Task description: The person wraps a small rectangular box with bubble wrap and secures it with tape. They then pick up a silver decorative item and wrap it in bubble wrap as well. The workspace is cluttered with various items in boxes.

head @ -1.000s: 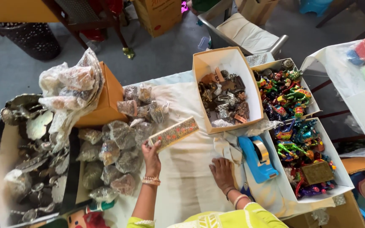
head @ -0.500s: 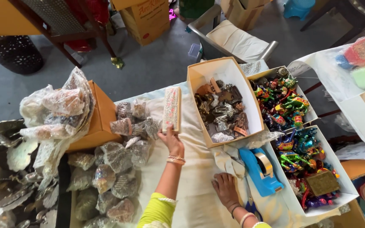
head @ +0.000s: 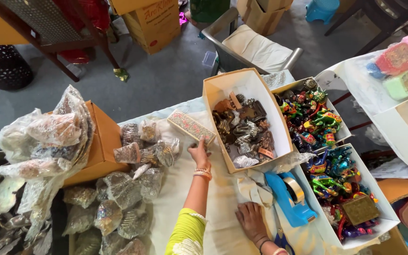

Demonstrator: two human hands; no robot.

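I see my left hand (head: 199, 154) stretched out with its fingers (head: 203, 144) clamped on the near end of a long patterned box (head: 192, 126), which sits just left of the open carton (head: 212, 97) of metal trinkets, over the white counter (head: 180, 179). I judge this to be the placing step: the patterned box is being held beside that carton. Letting it go calls for a level base and a clean slide away from the wrapped bundles (head: 140, 156) further left. My right hand (head: 251, 220) lies flat, fingers apart, gripping nothing, below the carton near the blue tape dispenser (head: 286, 200).
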